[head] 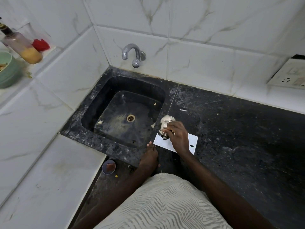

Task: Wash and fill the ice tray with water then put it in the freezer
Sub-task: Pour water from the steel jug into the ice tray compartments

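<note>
Walls: white marble-patterned tiles are seen on the far and left sides, meeting in a corner behind the sink.
Counter (231, 129): black speckled stone is spread from the sink to the right edge.
Sink (92, 111): a black basin is sunk into the counter's left part; its drain is uncovered and no water is seen running.
Tap (132, 52): a chrome spout is fixed to the far wall above the basin.
White flat piece (193, 142): a thin white rectangle, possibly a lid or board, is laid on the counter just right of the sink's near right corner, its long axis running left to right.
Ice tray: nothing that can be told as an ice tray is seen, so its place cannot be given.
Right hand (179, 136): it is curled round a small white and metal fitting (165, 125), held over the white piece's left end.
Left hand (149, 156): fingers are laid fairly straight on the counter edge, grasping nothing, near the white piece's left corner.
Coming move: the right hand is judged nearer to the white piece; the tray must be found first.
</note>
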Motion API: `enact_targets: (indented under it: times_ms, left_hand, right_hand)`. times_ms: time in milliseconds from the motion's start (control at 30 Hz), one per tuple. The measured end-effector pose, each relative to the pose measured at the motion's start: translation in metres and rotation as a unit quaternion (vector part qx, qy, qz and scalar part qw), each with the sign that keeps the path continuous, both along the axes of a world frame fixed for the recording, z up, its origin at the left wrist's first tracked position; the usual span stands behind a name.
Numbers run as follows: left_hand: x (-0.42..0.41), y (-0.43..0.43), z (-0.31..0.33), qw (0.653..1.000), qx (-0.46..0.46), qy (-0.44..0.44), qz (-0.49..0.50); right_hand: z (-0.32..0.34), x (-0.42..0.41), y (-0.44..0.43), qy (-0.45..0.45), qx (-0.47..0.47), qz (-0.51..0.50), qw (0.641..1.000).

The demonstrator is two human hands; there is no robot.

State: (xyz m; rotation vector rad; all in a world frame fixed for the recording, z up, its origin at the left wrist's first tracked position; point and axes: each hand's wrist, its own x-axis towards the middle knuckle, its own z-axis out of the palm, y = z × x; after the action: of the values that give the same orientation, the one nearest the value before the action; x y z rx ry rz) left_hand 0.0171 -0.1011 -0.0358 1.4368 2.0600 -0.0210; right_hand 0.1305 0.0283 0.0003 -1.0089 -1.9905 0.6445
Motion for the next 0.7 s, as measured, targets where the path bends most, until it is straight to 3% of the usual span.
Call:
enact_targets:
  times_ms: [700]
  left_hand:
    - [-0.0006,0.0004,-0.0010,1.000,0.013,0.022,-0.007]
  right_hand:
    - [0.0028,-0.0068,0.0021,-0.002,-0.026,0.001,1.000]
